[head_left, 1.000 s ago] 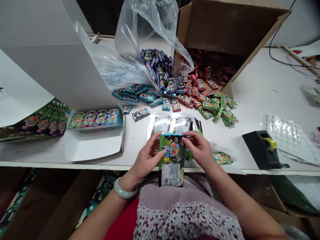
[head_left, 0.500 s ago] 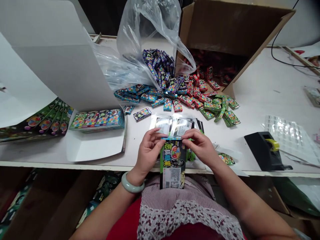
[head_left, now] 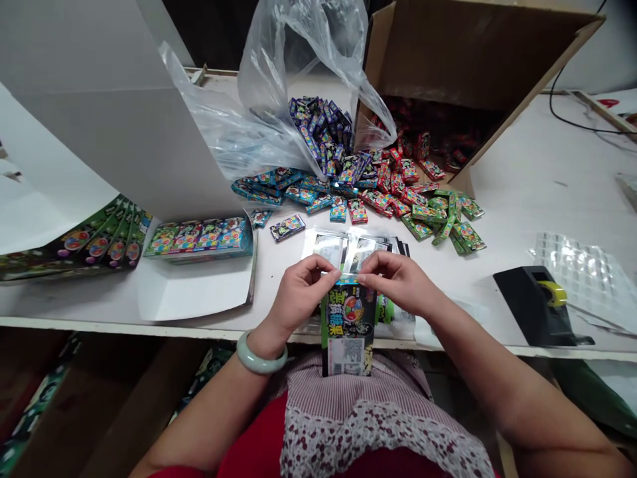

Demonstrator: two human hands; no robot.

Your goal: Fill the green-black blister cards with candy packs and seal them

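Note:
Between my hands hangs a black and green printed candy pouch (head_left: 349, 325), its lower part past the table's front edge. My left hand (head_left: 303, 292) pinches the pouch's top edge at the left, thumb against fingers. At the right of the same edge, my right hand (head_left: 391, 282) pinches it too. A strip of blue shows along the top of the pouch; I cannot make out what it belongs to. Just behind my hands lie several clear-topped pouches (head_left: 365, 247) in overlapping stacks, partly hidden by my fingers.
Small blue, purple, red and green candy boxes (head_left: 383, 199) lie heaped behind the pouches. A plastic bag (head_left: 263, 143) and a cardboard box (head_left: 448, 53) stand at the back. An open white display box (head_left: 199, 285) sits left; a black tape dispenser (head_left: 530, 309) and sticker sheets (head_left: 572, 265) are right.
Both hands have drawn closer together along the pouch's top edge, fingers now pinched tighter. A small green packet by my right forearm is no longer visible. The view has shifted slightly.

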